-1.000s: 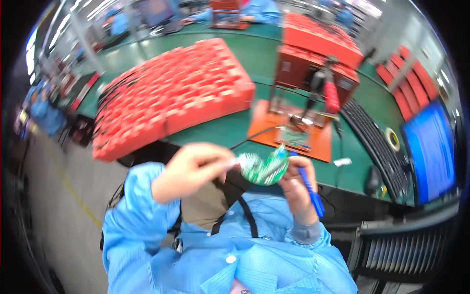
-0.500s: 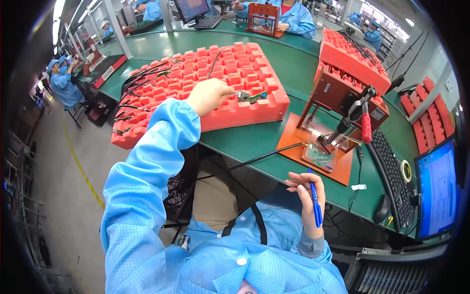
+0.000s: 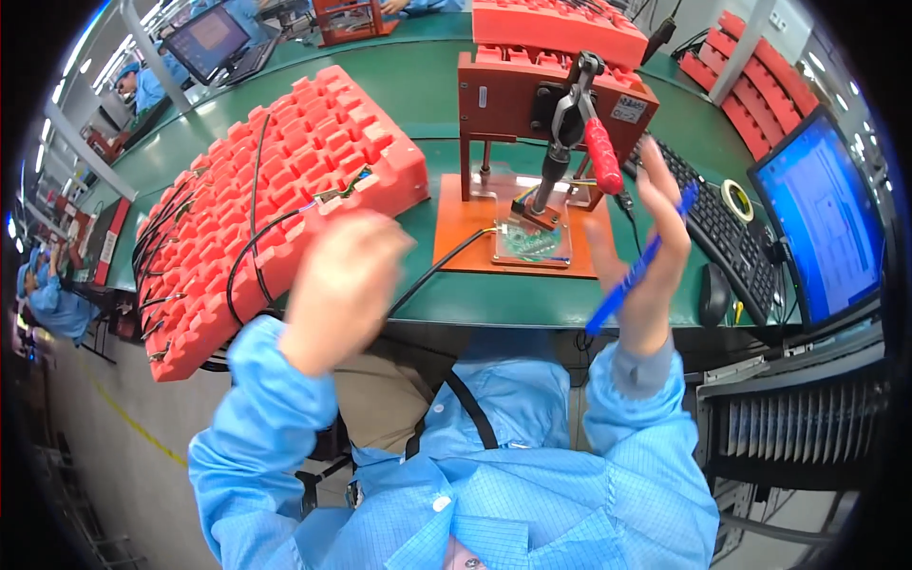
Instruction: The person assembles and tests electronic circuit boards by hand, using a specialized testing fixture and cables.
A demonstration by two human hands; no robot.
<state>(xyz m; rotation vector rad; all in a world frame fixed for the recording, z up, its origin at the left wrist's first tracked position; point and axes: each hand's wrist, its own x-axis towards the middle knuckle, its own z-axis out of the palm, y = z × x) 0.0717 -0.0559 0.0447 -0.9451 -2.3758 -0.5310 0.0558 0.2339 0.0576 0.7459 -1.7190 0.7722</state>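
My left hand (image 3: 347, 285), smeared by motion, is over the near right edge of a red foam tray (image 3: 410, 171); whether it holds anything is hidden. A small circuit board (image 3: 344, 187) lies in the tray just beyond it. My right hand (image 3: 657, 252) is raised with a blue pen (image 3: 638, 271) held across it, its fingers pointing up. Left of that hand stands a brown test fixture (image 3: 508, 95) with a toggle clamp, whose red handle (image 3: 602, 157) is nearest my fingers. Under the clamp, a green circuit board (image 3: 532, 242) sits in a clear holder, with a black cable (image 3: 427, 275) at its left.
Black cables (image 3: 157, 228) lie over the foam tray's left side. Another red foam tray (image 3: 560, 33) is behind the fixture. To the right are a keyboard (image 3: 750, 256), a mouse (image 3: 713, 294), a tape roll (image 3: 736, 201) and a monitor (image 3: 826, 228). Co-workers sit farther off.
My left hand has drawn back from the circuit board on the tray toward me. My right hand has risen toward the clamp handle with the pen. The view has swung right.
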